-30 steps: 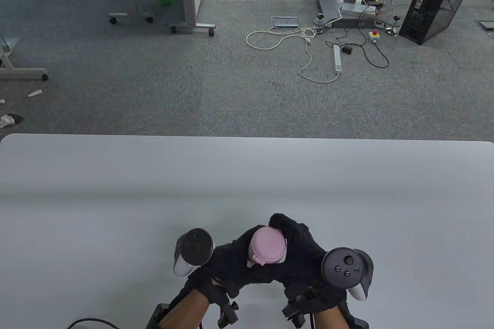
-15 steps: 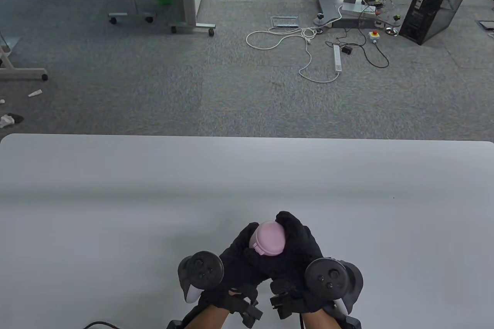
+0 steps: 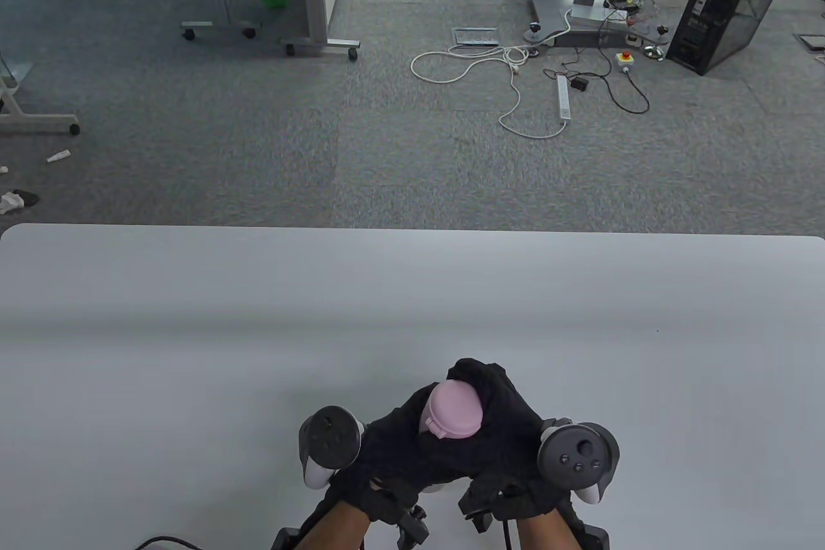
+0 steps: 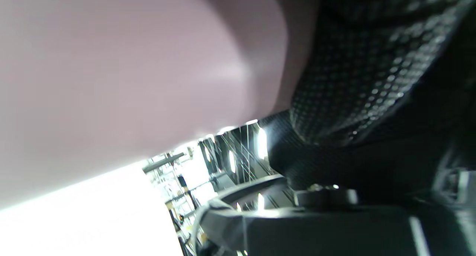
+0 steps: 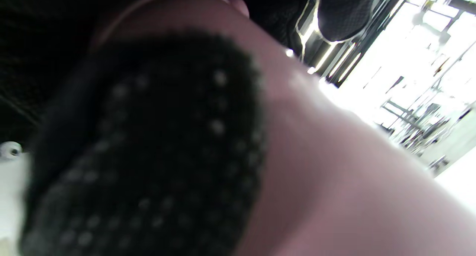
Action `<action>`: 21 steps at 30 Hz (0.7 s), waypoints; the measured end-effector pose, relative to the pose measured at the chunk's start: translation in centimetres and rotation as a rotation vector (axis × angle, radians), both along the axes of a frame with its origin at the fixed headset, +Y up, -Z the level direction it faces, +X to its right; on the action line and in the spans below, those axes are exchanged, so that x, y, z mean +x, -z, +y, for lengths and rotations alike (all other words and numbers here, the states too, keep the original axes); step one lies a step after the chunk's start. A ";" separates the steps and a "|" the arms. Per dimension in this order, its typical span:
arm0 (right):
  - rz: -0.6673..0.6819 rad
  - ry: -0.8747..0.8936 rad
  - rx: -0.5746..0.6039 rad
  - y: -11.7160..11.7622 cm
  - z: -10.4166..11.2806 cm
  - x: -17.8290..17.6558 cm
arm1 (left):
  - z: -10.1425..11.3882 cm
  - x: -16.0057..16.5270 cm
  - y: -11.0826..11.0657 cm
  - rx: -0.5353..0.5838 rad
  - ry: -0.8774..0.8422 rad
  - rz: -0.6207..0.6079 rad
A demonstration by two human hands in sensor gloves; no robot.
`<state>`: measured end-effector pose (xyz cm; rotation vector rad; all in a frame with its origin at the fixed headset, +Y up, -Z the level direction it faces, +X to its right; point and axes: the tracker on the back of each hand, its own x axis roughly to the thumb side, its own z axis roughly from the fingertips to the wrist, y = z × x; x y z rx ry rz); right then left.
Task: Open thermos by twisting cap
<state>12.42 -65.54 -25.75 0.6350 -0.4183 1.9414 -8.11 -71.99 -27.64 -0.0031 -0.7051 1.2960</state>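
A pink thermos stands near the table's front edge, and only its pink cap (image 3: 455,410) shows between the gloves in the table view. My left hand (image 3: 393,440) wraps the thermos from the left, below the cap. My right hand (image 3: 496,408) grips the cap from the right and far side. The body is hidden by both hands in that view. In the left wrist view the pink body (image 4: 122,70) fills the frame with a gloved finger (image 4: 353,70) against it. In the right wrist view a gloved finger (image 5: 148,155) presses on the pink surface (image 5: 334,166).
The white table (image 3: 193,331) stretches wide to the left, right and far side of the hands. Beyond its far edge is grey carpet with cables (image 3: 515,73) and a black computer case (image 3: 728,2).
Both hands keep hold of the thermos. The wrists and trackers have swung: inward at half a second ago, then back outward now, with the cap turning a little and shifting slightly toward me.
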 end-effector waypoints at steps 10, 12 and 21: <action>0.318 0.123 -0.130 1.3 -0.6 0.6 | 0.1 0.3 0.4 -0.128 -0.006 -0.244; 0.366 0.130 -0.157 1.4 -0.6 0.6 | 0.2 0.5 0.5 -0.131 -0.003 -0.272; 0.136 -0.039 -0.135 0.3 0.5 0.7 | 0.1 -0.6 0.1 -0.035 0.007 0.040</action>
